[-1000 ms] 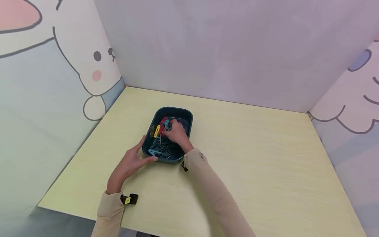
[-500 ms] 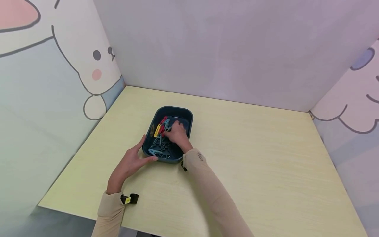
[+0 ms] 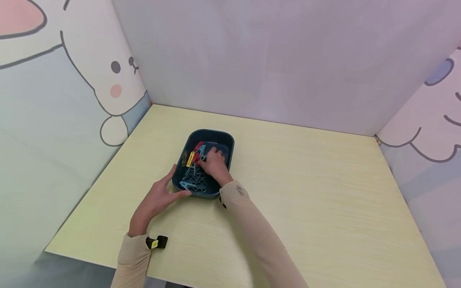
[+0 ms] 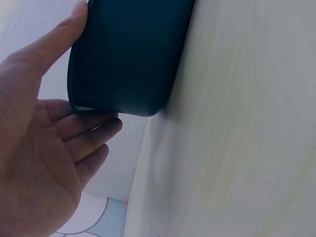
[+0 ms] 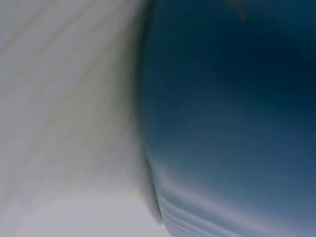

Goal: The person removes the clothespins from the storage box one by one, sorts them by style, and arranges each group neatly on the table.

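Observation:
A dark blue rectangular plastic basin stands on the table and holds several clothespins. Among them are a yellow clothespin, a red clothespin, a brown one and a light blue one. My left hand spans the near left corner, thumb and extended fingers touching the basin's outside on two sides. Inside the basin, my right hand reaches down with bent fingers, its thumb beside a red clip. Whether it holds anything is hidden. The right wrist view is filled by blurred blue basin wall.
The pale wooden table extends far to the right of the basin. Behind it rises a plain light wall; walls with cartoon drawings stand left and right. A black strap with a yellow mark sits by my left sleeve.
My right hand has drawn slightly back toward me inside the basin, uncovering more of the light blue clip near its fingertips. The left hand and the basin stay in place.

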`<act>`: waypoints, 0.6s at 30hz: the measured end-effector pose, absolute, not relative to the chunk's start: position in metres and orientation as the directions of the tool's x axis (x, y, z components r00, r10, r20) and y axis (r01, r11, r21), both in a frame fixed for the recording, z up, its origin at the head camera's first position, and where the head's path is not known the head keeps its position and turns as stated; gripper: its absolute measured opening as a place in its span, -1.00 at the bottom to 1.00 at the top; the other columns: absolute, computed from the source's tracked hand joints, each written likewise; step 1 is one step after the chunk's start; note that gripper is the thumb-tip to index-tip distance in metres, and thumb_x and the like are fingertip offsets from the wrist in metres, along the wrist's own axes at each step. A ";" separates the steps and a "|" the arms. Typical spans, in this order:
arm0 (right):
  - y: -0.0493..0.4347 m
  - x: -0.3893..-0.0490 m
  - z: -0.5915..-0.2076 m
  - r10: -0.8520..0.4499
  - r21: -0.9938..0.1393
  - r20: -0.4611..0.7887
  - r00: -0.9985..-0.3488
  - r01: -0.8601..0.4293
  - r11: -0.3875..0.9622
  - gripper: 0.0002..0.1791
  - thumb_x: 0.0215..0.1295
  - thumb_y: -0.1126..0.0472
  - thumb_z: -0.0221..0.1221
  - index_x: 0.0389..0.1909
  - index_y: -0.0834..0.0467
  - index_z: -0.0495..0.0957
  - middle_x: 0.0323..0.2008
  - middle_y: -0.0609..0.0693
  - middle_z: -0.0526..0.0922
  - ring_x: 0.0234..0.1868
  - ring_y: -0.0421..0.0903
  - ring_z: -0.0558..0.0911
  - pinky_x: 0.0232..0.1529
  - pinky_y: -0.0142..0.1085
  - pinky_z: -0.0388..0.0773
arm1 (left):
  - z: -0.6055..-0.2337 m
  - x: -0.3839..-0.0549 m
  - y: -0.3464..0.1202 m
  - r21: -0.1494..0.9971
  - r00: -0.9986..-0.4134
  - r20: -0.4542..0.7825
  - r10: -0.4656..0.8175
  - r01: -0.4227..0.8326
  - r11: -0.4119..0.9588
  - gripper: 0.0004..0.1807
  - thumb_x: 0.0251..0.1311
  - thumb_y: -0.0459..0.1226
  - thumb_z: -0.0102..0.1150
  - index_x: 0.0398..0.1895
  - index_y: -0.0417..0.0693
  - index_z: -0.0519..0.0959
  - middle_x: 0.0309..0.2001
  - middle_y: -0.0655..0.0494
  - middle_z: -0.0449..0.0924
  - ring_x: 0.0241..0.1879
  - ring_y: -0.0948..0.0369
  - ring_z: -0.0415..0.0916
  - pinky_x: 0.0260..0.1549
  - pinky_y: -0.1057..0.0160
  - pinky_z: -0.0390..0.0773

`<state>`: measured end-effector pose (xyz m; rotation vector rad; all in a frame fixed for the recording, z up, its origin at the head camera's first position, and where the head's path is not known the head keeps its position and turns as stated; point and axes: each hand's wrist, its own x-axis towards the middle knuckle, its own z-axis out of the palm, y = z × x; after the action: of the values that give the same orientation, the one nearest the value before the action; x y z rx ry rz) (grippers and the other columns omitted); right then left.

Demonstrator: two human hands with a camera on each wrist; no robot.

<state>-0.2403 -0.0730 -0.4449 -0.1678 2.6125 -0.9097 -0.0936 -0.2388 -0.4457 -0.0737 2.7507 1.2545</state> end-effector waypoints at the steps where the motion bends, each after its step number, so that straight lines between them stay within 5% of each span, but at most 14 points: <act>1: -0.073 -0.240 -0.445 -0.231 -0.618 -0.300 -0.925 0.005 0.786 -0.13 0.49 -0.04 0.26 0.56 0.29 0.07 0.40 0.37 0.27 0.39 0.22 0.35 0.38 0.11 0.36 | -0.446 -0.094 -0.239 0.750 -0.992 -0.128 0.004 -0.094 0.655 0.21 0.26 0.15 0.39 0.69 -0.14 -0.15 0.58 -0.40 -0.02 0.52 -0.33 0.00 0.35 -0.33 0.23; 18: -0.073 -0.239 -0.445 -0.261 -0.532 -0.202 -0.944 -0.118 0.838 -0.28 0.48 -0.03 0.27 0.40 0.39 0.34 0.17 0.28 0.46 0.19 0.15 0.45 0.26 -0.01 0.49 | -0.449 -0.094 -0.240 0.761 -0.994 -0.112 0.011 -0.079 0.643 0.20 0.26 0.13 0.40 0.68 -0.15 -0.14 0.58 -0.40 -0.02 0.52 -0.33 0.00 0.36 -0.32 0.23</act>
<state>-0.2390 -0.0731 -0.4450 -0.2887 2.7515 -0.7715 -0.0943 -0.2404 -0.4487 -0.0566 2.7505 1.2821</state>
